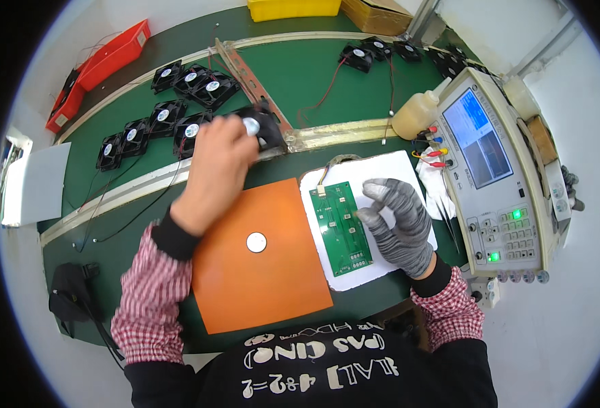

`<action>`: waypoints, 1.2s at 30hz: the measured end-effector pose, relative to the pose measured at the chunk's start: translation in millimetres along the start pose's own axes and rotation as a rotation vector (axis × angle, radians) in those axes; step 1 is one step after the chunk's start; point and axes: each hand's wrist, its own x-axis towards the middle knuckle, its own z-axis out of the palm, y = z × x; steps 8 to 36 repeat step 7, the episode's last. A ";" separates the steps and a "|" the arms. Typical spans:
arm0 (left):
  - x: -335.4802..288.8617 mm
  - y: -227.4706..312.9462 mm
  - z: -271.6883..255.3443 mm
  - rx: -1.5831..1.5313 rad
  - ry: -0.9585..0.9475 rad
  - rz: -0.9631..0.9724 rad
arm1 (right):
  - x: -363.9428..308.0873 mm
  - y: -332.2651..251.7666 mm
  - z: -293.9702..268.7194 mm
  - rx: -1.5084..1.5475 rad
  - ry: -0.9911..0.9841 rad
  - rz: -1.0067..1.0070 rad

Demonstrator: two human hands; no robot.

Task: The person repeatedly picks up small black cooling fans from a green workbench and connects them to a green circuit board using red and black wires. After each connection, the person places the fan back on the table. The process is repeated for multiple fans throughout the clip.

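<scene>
My bare left hand (222, 153) reaches over the far edge of the orange mat (266, 292), its fingers bent onto a black cooling fan (267, 129). The hand and the fan's edge are slightly smeared by motion. In a grey striped glove, my right hand (402, 221) hovers at the right side of a green circuit board (343, 228), thumb and fingers apart with nothing between them. The board lies on a white pad (388, 262), with a cable plugged in at its far end. A small round white disc (256, 242) rests on the orange mat.
Several black fans (164, 117) with wires sit at the far left, more (358, 58) at the far right. A test instrument (497, 177) with a lit screen stands right, beside a plastic bottle (415, 115) and tweezers (447, 221). Red bins (113, 58) are far left.
</scene>
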 end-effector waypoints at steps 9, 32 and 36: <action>-75.6 73.5 -43.4 0.048 0.164 0.926 | -12.1 -13.7 1.8 -0.070 -0.339 -0.223; -75.6 73.5 -43.4 0.048 0.164 0.926 | -12.1 -13.7 1.8 -0.070 -0.339 -0.223; -75.6 73.5 -43.4 0.048 0.164 0.926 | -12.1 -13.7 1.8 -0.070 -0.339 -0.223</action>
